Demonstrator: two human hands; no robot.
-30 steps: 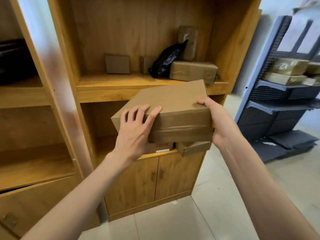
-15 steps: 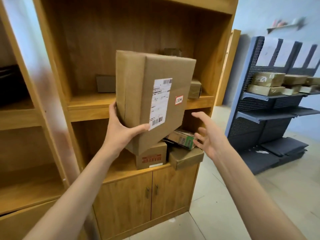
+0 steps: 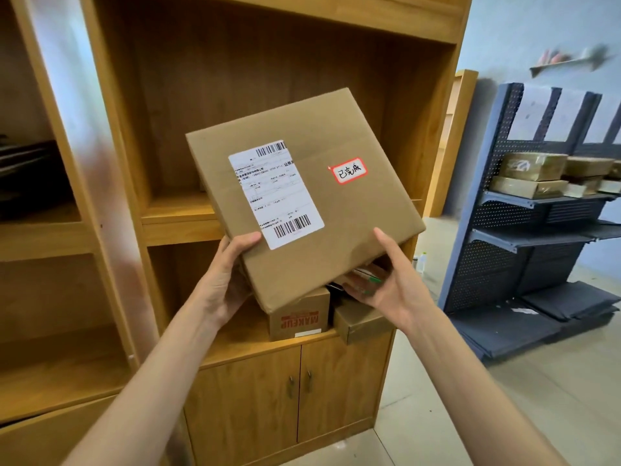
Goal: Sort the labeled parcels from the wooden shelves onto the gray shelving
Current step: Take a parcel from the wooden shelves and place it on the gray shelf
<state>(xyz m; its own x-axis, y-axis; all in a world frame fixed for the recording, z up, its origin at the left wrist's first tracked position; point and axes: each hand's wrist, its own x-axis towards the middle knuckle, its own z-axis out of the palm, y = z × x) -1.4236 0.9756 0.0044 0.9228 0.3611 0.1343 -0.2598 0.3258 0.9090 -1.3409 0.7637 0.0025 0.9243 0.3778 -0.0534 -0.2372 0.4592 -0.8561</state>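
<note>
1. You hold the cardboard parcel point(image 3: 304, 196) in the air in front of the wooden shelves point(image 3: 178, 216), tilted so that its labelled face is turned up toward you; by my reading this is to let you check the marking before sorting.
2. Your left hand point(image 3: 225, 280) grips the parcel's lower left edge, thumb on the face beside the white shipping label point(image 3: 275, 193), the other fingers hidden behind the box.
3. Your right hand point(image 3: 386, 280) grips the lower right edge, thumb pressed on the face, fingers curled beneath to take the weight.
4. A red-bordered sticker point(image 3: 347, 170) with handwriting sits to the right of the shipping label; it likely decides the destination.
5. On the lower wooden shelf, just under the held parcel, remain a box printed MAKEUP point(image 3: 299, 317) and a smaller brown box point(image 3: 359, 322) overhanging the shelf edge.
6. The gray shelving point(image 3: 524, 237) stands well apart to your right; its upper tier already carries several wrapped parcels point(image 3: 534, 166).
7. Judgement: the pick is done, placement not yet. Keep both grips through the turn.
</note>
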